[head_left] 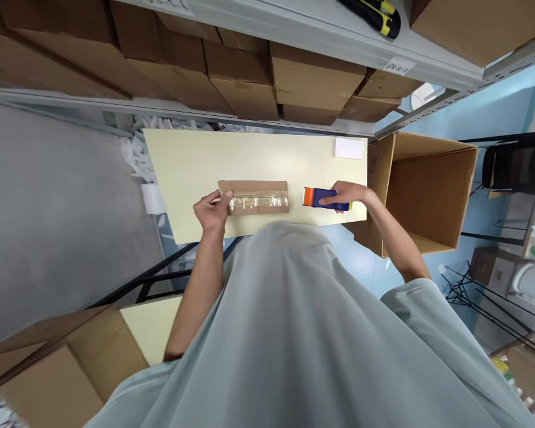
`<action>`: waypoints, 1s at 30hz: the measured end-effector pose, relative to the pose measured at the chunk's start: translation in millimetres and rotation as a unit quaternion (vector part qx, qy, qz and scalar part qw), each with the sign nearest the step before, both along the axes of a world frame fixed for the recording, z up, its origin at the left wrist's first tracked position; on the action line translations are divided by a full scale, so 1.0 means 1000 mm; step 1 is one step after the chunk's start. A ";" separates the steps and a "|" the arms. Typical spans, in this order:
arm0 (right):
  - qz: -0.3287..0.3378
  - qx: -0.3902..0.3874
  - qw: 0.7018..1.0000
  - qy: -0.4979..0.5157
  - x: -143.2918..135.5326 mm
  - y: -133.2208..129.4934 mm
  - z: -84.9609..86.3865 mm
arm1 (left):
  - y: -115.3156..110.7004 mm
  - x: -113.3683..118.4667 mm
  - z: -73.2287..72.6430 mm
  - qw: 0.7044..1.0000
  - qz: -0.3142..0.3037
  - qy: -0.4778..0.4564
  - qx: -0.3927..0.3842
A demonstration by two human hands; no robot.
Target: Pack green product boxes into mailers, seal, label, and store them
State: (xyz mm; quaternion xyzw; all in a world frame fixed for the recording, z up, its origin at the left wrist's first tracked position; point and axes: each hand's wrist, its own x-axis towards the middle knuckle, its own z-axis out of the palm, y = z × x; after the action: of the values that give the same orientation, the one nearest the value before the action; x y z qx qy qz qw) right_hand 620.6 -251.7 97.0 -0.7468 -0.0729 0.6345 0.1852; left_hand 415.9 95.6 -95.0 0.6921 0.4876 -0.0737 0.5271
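A long, flat brown cardboard package [258, 197] lies on the pale yellow tabletop [258, 151], with shiny clear tape along its length. My left hand [213, 209] grips the package's left end, thumb on top and fingers at the edge. To the right of the package, my right hand [345, 195] is closed around a dark blue and orange object [321, 197], whose orange end points left toward the package. A gap of bare tabletop separates that object from the package. A small white card or stack of labels [348, 148] rests at the table's back right corner.
An open, large cardboard box [428, 190] stands against the table's right end. Behind the table, a metal shelf [294, 35] holds brown boxes [318, 77] and a black-and-yellow tool [377, 16]. Another open carton [66, 356] sits at lower left.
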 end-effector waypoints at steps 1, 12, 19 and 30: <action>0.011 -0.004 1.000 -0.005 0.001 0.000 -0.007 | -0.002 0.002 0.003 0.999 0.033 -0.002 0.006; 0.177 -0.092 0.954 -0.223 -0.045 0.062 -0.073 | -0.031 0.015 0.028 0.994 0.097 0.009 0.052; 0.145 -0.121 0.940 -0.284 -0.069 0.041 -0.103 | -0.028 0.017 0.028 0.994 0.063 0.033 0.077; 0.024 -0.051 0.917 -0.395 -0.046 0.013 -0.061 | -0.144 0.070 0.087 0.862 -0.300 -0.297 0.283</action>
State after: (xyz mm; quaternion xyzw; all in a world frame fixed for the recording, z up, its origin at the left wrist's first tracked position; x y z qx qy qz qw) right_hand 574.9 -239.2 36.0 -0.9431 -0.1252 0.2952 0.0876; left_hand 485.9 -48.6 -7.6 0.9133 0.0770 0.1216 0.3811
